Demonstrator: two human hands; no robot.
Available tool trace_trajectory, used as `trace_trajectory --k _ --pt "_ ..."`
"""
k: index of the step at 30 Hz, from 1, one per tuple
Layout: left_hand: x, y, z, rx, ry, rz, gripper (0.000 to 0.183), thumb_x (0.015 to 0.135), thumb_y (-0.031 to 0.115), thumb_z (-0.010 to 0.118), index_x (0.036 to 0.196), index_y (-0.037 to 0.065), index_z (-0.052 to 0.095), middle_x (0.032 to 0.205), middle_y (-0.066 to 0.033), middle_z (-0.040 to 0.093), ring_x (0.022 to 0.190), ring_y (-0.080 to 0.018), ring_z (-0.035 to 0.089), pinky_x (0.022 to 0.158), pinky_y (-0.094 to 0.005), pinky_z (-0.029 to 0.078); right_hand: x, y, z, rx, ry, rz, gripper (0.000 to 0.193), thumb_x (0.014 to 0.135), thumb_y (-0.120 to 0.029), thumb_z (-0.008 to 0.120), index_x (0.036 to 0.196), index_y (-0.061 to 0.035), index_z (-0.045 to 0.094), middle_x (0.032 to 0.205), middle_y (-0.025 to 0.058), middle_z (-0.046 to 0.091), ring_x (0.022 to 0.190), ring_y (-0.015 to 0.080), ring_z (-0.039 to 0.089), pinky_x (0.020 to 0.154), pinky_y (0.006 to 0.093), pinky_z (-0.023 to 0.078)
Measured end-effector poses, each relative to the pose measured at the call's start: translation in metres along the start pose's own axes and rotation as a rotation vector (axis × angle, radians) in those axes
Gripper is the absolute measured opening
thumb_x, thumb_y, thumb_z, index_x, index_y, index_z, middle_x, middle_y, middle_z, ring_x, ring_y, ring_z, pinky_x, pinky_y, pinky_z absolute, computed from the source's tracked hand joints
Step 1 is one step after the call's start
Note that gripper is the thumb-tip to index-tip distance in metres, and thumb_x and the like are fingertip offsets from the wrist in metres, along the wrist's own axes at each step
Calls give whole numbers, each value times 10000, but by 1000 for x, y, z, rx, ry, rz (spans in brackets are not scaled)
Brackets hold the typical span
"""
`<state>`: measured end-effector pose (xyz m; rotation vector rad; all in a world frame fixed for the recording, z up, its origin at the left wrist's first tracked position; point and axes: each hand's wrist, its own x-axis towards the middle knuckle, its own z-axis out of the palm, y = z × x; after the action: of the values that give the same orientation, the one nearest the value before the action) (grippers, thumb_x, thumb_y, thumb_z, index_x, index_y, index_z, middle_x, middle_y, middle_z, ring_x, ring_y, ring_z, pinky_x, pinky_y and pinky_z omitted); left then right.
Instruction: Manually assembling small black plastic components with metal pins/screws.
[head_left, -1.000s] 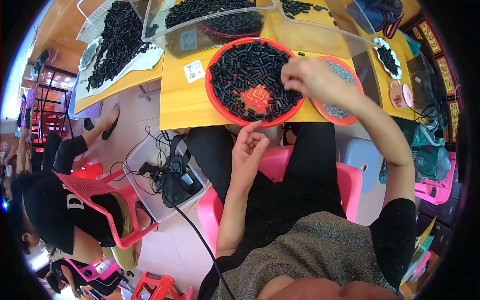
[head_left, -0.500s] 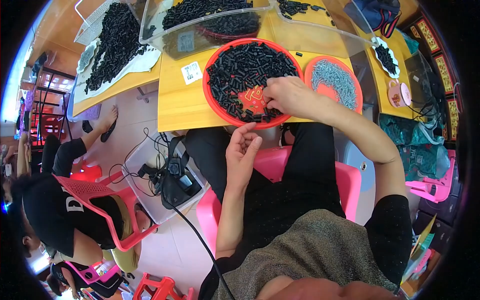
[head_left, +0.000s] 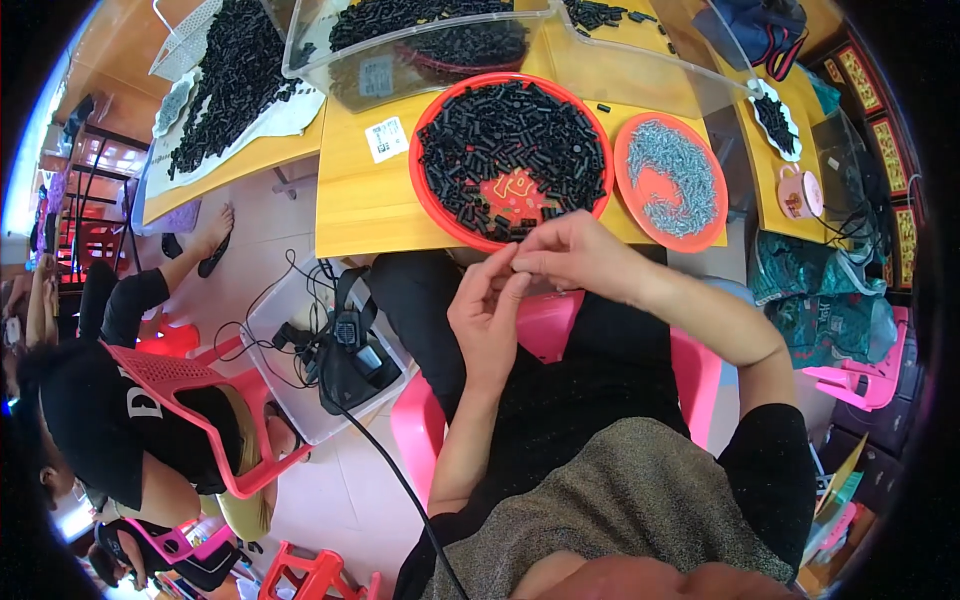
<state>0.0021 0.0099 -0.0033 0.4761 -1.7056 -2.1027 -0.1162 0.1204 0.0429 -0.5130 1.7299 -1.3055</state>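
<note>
In front of my lap, the fingertips of both hands meet just past the near rim of a red basin [head_left: 416,172]. My right hand [head_left: 585,260] pinches with thumb and forefinger against my left fingertips. My left hand [head_left: 487,318] has its fingers curled and its thumb raised toward them. Whatever lies between the fingertips is too small and covered to make out. Short black cylindrical pieces [head_left: 500,115] fill the basin, leaving a patterned patch of its bottom bare. Right of it, an orange-red plate [head_left: 655,187] carries many small silvery screws [head_left: 690,170].
Behind the basin stand clear plastic bins [head_left: 345,75] with black pieces. Another heap of them [head_left: 225,90] covers the left table. A pink mug [head_left: 798,192] sits at right. A cable [head_left: 390,460] runs past my left arm. A person sits on a pink chair [head_left: 190,400] at left.
My right hand has left the black pieces in the basin and come back toward me to meet my left fingertips. The left hand has stayed nearly in place.
</note>
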Motion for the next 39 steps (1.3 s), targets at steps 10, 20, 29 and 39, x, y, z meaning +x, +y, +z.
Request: trace_trajectory --k 10,20,29,39 --pt "-2 -5 -3 -64 -119 -161 204 880 25 596 1078 -2 641 912 -54 655 743 -88 602 671 -201 473 3 -10 -60 -772 296 -265 144 747 -82 684 870 -15 653 758 117 652 704 237 641 639 348 495" --pt "2 -8 -6 -156 -102 -251 189 895 69 590 1065 -1 635 911 -60 661 735 -94 598 666 -213 466 102 -13 -46 -1041 157 -406 214 648 -99 731 825 -8 650 751 152 656 760 316 649 672 388 509" --pt "7 -11 -16 -257 -50 -283 189 909 71 567 1076 3 622 916 -63 652 719 -93 591 647 -211 460 77 -50 -84 -794 259 -447 135 836 -112 630 894 9 638 730 76 652 611 138 616 591 286 496" --pt "9 -18 -18 -497 -85 -368 213 913 72 558 1108 1 602 962 -84 647 755 -105 601 681 -208 474 -43 16 -161 -1020 607 -124 125 776 -133 650 823 -17 659 753 148 651 721 291 641 662 379 489"
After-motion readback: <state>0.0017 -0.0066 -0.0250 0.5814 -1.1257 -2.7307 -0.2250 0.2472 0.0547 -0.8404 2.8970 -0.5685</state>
